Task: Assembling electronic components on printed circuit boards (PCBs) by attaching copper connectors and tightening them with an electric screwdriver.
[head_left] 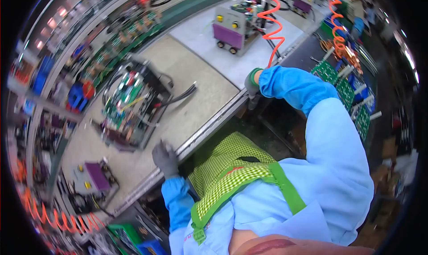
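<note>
My left hand (165,159), in a grey glove, rests at the bench's near edge with nothing visible in it; its fingers look loosely apart, though slightly blurred. Just beyond it stands an opened machine unit (129,101), with green circuit boards, wiring and a dark side panel. Black cables (180,96) stick out from its right side. My right hand (252,84), also gloved in grey, is at the bench edge farther right, with its fingers closed and mostly hidden. An orange coiled hose (273,32) comes down beside that wrist; whether it connects to anything in the hand cannot be seen.
Another unit with a purple-and-grey front (232,30) stands on the white bench section. A purple-and-grey panel (91,177) lies at the left. Green circuit boards (345,92) stand in a rack at the right. Shelves with boards and blue bins (79,94) line the far side.
</note>
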Demonstrator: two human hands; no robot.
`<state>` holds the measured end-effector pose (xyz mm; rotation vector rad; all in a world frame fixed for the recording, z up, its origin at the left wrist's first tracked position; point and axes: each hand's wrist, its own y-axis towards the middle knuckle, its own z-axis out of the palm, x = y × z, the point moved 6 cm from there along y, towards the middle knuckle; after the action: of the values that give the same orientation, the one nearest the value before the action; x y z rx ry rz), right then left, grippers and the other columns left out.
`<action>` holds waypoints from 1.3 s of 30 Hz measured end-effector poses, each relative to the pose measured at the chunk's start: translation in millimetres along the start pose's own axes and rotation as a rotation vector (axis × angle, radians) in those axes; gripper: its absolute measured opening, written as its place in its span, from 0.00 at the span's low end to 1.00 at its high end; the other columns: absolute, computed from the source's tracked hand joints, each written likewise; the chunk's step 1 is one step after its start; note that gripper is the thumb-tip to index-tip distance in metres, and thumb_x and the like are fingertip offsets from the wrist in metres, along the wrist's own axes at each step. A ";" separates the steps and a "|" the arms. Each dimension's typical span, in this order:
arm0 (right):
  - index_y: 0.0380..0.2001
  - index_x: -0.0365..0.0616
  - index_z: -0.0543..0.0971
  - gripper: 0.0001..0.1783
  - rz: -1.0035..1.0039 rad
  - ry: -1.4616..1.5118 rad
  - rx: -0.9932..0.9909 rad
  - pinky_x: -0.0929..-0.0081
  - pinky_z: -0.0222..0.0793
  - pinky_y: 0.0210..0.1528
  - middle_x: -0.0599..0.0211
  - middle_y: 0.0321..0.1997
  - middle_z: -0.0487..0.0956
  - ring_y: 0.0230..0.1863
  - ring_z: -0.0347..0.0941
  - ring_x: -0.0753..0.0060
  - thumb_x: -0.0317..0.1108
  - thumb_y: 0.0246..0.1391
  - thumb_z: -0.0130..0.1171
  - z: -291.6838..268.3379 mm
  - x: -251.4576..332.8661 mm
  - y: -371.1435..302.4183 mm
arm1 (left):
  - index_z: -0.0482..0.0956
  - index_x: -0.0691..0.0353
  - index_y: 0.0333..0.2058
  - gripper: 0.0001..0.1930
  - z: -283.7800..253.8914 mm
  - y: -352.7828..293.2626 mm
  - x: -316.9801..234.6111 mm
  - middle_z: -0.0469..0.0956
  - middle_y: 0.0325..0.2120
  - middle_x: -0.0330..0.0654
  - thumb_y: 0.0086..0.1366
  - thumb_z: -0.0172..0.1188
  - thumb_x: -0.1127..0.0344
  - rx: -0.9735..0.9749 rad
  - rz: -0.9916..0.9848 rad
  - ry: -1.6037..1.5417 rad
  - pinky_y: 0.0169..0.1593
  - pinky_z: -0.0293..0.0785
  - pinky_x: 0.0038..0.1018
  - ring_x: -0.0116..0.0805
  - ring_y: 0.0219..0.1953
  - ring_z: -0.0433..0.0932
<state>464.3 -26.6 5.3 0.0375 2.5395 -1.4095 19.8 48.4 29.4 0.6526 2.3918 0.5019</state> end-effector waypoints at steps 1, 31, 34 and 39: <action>0.43 0.45 0.78 0.31 -0.041 0.067 0.001 0.64 0.63 0.53 0.51 0.45 0.76 0.49 0.71 0.56 0.57 0.41 0.58 1.2 16.5 -11.7 | 0.73 0.64 0.43 0.17 -8.7 -3.6 2.3 0.73 0.32 0.52 0.56 0.54 0.62 0.028 0.027 0.014 0.44 0.65 0.41 0.51 0.37 0.70; 0.44 0.47 0.73 0.27 0.507 1.140 -0.481 0.58 0.67 0.43 0.55 0.40 0.75 0.43 0.72 0.53 0.56 0.49 0.49 71.7 86.9 -406.8 | 0.75 0.59 0.41 0.17 14.4 35.5 -281.3 0.76 0.37 0.52 0.57 0.55 0.56 1.292 0.697 -0.532 0.46 0.69 0.37 0.49 0.42 0.74; 0.45 0.47 0.73 0.27 0.682 1.227 -0.595 0.59 0.66 0.45 0.56 0.42 0.75 0.45 0.71 0.53 0.55 0.49 0.50 144.9 57.9 -449.7 | 0.76 0.58 0.40 0.14 31.3 38.4 -372.5 0.76 0.37 0.48 0.55 0.56 0.60 1.239 0.905 -0.616 0.44 0.71 0.36 0.47 0.40 0.75; 0.45 0.47 0.72 0.26 0.944 1.254 -0.647 0.59 0.66 0.47 0.55 0.43 0.74 0.46 0.70 0.53 0.54 0.50 0.50 271.0 4.8 -514.1 | 0.76 0.60 0.38 0.11 45.1 46.0 -549.2 0.76 0.36 0.47 0.57 0.56 0.64 1.195 1.026 -0.806 0.42 0.72 0.35 0.47 0.38 0.75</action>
<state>441.9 -529.8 295.2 2.1829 2.7880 -0.0500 446.7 -212.0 265.4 2.0874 1.2071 -0.8055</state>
